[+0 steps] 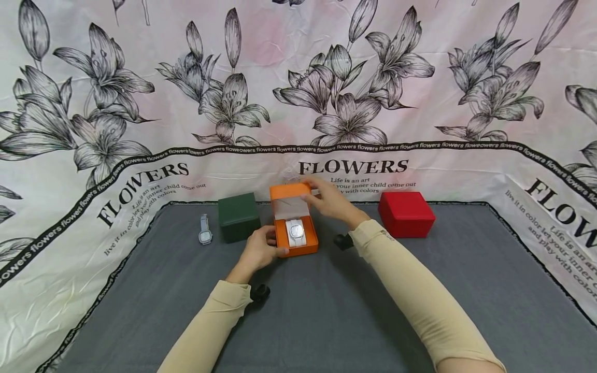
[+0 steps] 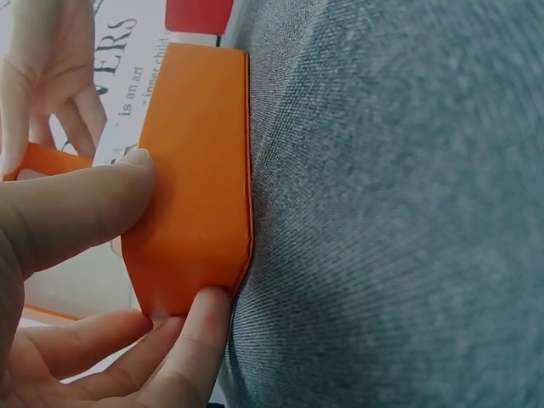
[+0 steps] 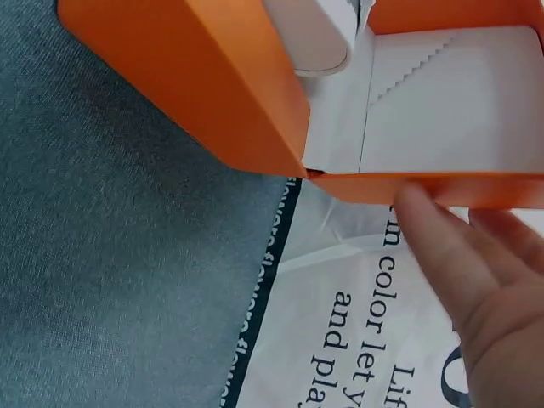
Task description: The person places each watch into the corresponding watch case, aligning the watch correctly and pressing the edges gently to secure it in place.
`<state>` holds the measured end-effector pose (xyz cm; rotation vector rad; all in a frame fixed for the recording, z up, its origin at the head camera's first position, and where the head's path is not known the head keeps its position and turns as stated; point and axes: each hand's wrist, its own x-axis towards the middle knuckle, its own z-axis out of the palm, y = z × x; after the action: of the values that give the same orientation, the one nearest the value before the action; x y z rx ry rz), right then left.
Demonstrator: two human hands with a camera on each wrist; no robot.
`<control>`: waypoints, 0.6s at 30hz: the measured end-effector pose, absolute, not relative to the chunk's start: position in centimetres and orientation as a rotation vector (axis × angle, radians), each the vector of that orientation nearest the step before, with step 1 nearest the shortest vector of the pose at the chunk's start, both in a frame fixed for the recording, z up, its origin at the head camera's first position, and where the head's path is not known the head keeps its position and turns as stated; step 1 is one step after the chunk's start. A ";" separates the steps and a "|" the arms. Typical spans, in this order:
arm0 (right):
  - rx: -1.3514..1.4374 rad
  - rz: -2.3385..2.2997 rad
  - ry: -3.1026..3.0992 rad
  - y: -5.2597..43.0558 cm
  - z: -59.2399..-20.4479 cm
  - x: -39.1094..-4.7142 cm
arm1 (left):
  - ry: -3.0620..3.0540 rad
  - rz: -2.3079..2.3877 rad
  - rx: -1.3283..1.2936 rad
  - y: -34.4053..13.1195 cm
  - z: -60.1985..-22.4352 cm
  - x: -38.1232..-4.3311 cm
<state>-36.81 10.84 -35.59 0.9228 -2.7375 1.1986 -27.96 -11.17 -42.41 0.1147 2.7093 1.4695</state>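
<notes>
An orange watch box [image 1: 305,249] stands on the grey cloth with its hinged lid [image 1: 285,192] raised. Inside it, a white-strapped wristwatch [image 1: 296,232] sits round a white cushion [image 3: 316,38]. My left hand [image 1: 259,249] grips the box at its front left corner, thumb [image 2: 102,200] on the front wall and fingers round the side. At the lid's right edge is my right hand [image 1: 330,201], thumb toward the inside and fingers at the back; one fingertip [image 3: 414,201] meets the lid's side edge.
A closed green box [image 1: 239,217] stands close to the left of the orange one. Further left lies another watch [image 1: 205,231]. A closed red box [image 1: 407,215] stands to the right. Behind everything hangs a flower-printed cloth [image 1: 261,176].
</notes>
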 end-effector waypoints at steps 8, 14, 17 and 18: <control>1.018 1.231 -2.733 11.8 -36.4 -35.1 | 2.701 1.476 0.124 -11.1 -42.3 -27.9; 1.158 1.294 -2.617 12.2 -37.8 -33.9 | 2.695 1.486 0.130 -11.2 -42.5 -28.1; 1.146 1.308 -2.569 12.2 -38.6 -33.3 | 2.703 1.478 0.123 -11.2 -42.5 -28.1; 1.127 1.313 -2.564 12.3 -38.9 -33.1 | 2.706 1.474 0.124 -11.2 -42.5 -28.1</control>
<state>-33.10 12.29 -38.90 1.1273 -2.5636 1.3130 -28.11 -11.17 -42.53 0.1241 2.7059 1.4740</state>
